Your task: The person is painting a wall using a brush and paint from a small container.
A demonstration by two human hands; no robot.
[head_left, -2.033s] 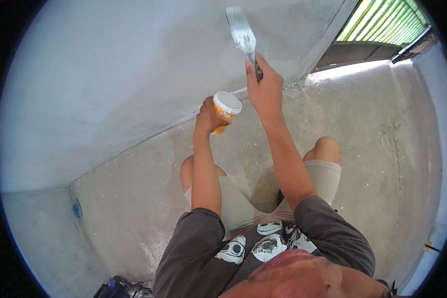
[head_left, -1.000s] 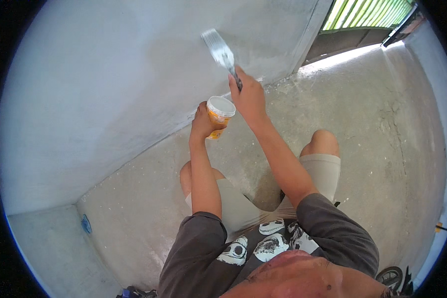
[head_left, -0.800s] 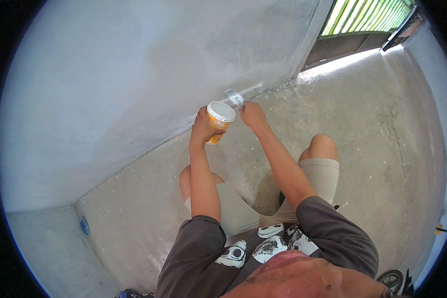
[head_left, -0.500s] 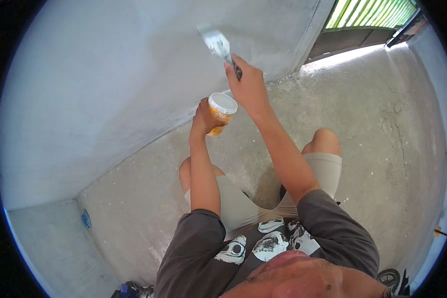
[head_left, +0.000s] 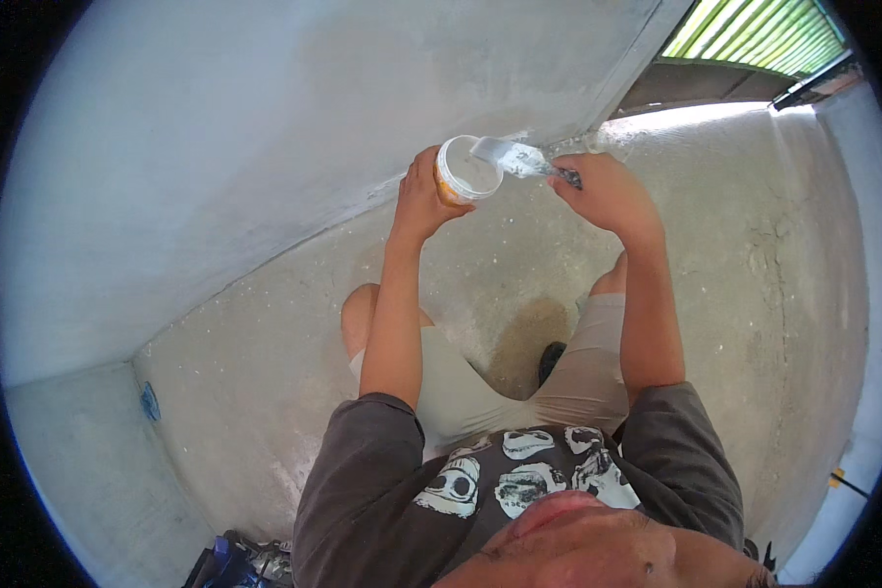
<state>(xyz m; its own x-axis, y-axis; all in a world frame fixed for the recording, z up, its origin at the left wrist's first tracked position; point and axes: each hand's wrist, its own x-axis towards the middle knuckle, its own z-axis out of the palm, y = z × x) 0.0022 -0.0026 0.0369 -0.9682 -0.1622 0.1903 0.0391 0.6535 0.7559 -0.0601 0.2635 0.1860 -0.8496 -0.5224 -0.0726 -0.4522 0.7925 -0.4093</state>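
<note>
My left hand [head_left: 422, 201] is wrapped round a white and orange plastic tub [head_left: 448, 188], whose open top tilts toward me. Pale material shows inside it, though how much I cannot tell. In my right hand [head_left: 608, 196] is the dark handle of a putty knife [head_left: 524, 160] smeared with white. Its wide blade points left and its end lies over the tub's right rim; whether it touches the rim is unclear. Both hands are held out in front of me, close to the pale wall [head_left: 265, 137].
Light specks dot the grey concrete floor [head_left: 725, 294]. A gate with slats [head_left: 755, 37] stands at the far right beyond the wall's end. Near the left corner lies a small blue object [head_left: 150, 402]. Dark blue and black items [head_left: 240, 561] sit at the lower left.
My right hand has come down and right from the wall, bringing the putty knife's blade over the tub. My left hand has raised the tub slightly and tipped its opening toward me.
</note>
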